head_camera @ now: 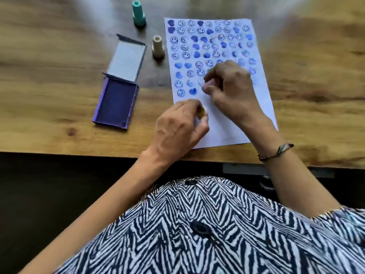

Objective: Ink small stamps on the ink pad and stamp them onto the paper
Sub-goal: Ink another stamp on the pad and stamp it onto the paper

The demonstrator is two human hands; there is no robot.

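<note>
A white paper (223, 123) lies on the wooden table, covered in rows of blue smiley and heart prints down to its lower third. My left hand (177, 129) rests on the paper's lower left part, fingers closed on a small yellow stamp (201, 112). My right hand (229, 88) hovers over the lowest printed rows with its fingers pinched together; something small and pinkish shows at the fingertips, but I cannot make it out. The ink pad (115, 103), a purple case with dark blue felt, lies open left of the paper, its lid (127, 60) folded back.
A teal stamp (138, 13) stands upright at the back, left of the paper's top corner. A cream stamp (157, 47) stands between the lid and the paper. The table's front edge (79, 153) runs just below my wrists. A bracelet circles my right wrist.
</note>
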